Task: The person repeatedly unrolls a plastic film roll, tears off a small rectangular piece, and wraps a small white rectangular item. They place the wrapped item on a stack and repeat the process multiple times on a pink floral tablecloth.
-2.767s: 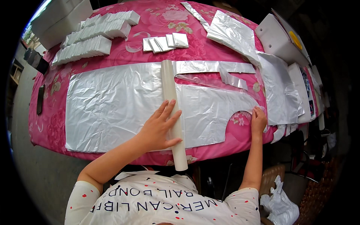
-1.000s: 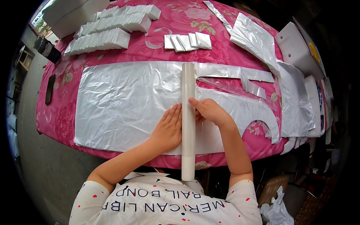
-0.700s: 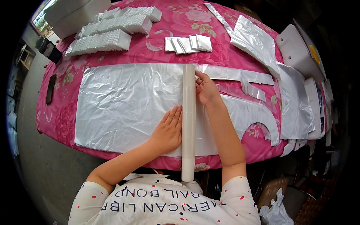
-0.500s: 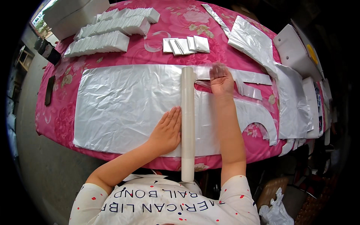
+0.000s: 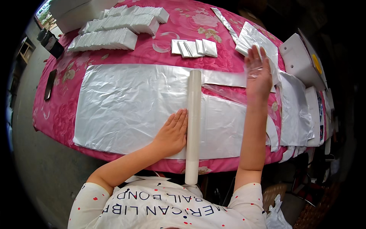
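A layered silvery-white plastic sheet (image 5: 126,108) with strap-like cutouts at its right end lies flat in front of me. Across it stands a long pale cylinder (image 5: 194,126), whose near end sticks out over the table edge. My left hand (image 5: 173,131) rests palm down on the sheet, fingers straight and together, the fingertips against the cylinder's left side. Farther right, my right hand (image 5: 259,72) is over the strap end, palm showing and fingers stretched out, slightly blurred. It grips nothing that I can see. My forearm covers part of the cutouts.
Rows of folded white packets (image 5: 103,40) stand at the far left beside a white box (image 5: 76,15). Several flat packets (image 5: 194,48) lie at the back middle. A dark bottle (image 5: 49,44) and a phone (image 5: 50,84) sit left. Foam boxes (image 5: 299,57) and a folded silvery sheet (image 5: 295,110) are right.
My right hand has swept to the right, from beside the cylinder to beyond the straps. The straps there are shifted and partly covered. My left hand and the cylinder stay in place on the sheet.
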`<state>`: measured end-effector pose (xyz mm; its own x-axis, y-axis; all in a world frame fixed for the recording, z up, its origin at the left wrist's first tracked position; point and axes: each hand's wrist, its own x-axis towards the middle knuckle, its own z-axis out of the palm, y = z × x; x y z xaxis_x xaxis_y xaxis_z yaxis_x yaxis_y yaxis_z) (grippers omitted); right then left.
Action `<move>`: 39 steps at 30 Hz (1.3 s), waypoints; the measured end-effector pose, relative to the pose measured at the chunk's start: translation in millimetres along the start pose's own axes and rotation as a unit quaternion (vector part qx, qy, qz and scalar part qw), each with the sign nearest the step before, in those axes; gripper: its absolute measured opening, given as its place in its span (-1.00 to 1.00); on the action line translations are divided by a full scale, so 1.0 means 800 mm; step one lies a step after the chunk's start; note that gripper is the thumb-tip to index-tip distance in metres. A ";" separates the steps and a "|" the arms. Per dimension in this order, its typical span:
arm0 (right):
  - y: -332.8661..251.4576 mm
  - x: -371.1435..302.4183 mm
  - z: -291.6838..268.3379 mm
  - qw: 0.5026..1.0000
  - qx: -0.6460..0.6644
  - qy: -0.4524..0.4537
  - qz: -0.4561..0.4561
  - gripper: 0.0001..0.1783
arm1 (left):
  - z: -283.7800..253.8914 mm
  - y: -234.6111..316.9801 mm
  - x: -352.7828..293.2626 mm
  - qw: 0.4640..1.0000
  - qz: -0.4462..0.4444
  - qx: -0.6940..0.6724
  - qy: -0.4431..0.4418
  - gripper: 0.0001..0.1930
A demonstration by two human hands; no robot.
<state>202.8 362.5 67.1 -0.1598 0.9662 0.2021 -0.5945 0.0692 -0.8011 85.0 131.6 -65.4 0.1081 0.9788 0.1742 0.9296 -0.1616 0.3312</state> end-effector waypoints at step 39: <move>0.075 -0.169 -0.048 0.632 -0.562 -0.516 -0.139 -0.39 | -0.074 -0.094 0.093 0.610 -0.311 -0.724 0.089 -0.34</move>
<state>218.8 245.6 -29.9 -0.9456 0.2415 0.2179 0.1288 0.8931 -0.4309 1.9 209.2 -22.3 -0.2663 0.8990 -0.3476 -0.5272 0.1661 0.8333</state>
